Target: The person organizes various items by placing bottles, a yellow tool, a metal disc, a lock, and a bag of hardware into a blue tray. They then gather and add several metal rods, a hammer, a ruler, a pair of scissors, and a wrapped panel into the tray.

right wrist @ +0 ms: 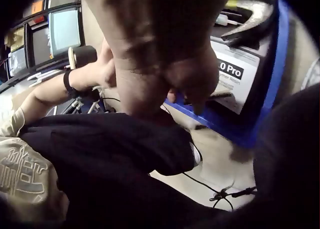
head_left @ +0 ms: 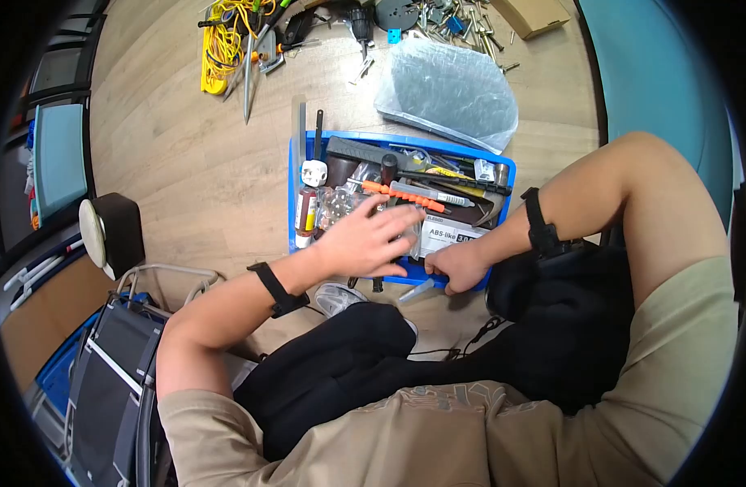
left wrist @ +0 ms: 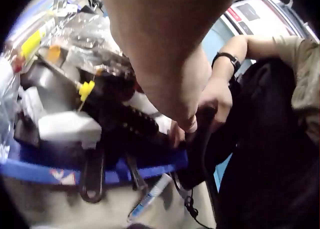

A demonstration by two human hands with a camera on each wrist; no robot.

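A blue bin (head_left: 294, 215) full of tools and small parts stands on the floor between the person's legs. My left hand (head_left: 369, 239) reaches over its near left part, fingers spread above clear bags and an orange spiral-shaped rod (head_left: 405, 196). At the near right corner, my right hand (head_left: 460, 264) points its fingers down beside a white box labelled "ABS-like" (head_left: 447, 235). A narrow tan strip (right wrist: 220, 95) shows by those fingertips in the right wrist view; I cannot tell whether they pinch it. Below the rim lies a pale tube (head_left: 417, 291).
Beyond the bin lies a flat silvery wrapped package (head_left: 450, 89), with loose screws (head_left: 478, 32) and a cardboard box (head_left: 531, 15) behind it. Yellow cord (head_left: 224, 40) and tools lie far left. A folded chair (head_left: 117, 381) stands at the left.
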